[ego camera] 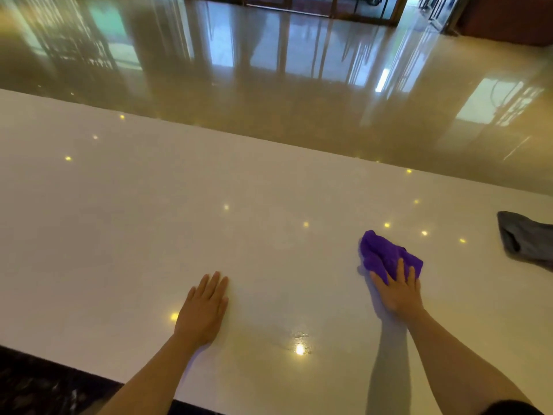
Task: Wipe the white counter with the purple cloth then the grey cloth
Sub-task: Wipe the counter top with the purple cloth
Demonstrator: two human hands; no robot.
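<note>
Head view is showing the purple cloth (386,255) lying bunched on the counter (149,205), long axis running far-left to near-right, with the right hand (398,292) pressing flat on its near end, the left hand (203,310) resting open on bare counter, and the grey cloth (526,238) lying apart at the right edge.

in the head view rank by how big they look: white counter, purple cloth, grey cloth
1. white counter, by far.
2-3. purple cloth and grey cloth: unsure, since the grey is cut off by the frame edge and the right hand covers part of the purple.
</note>
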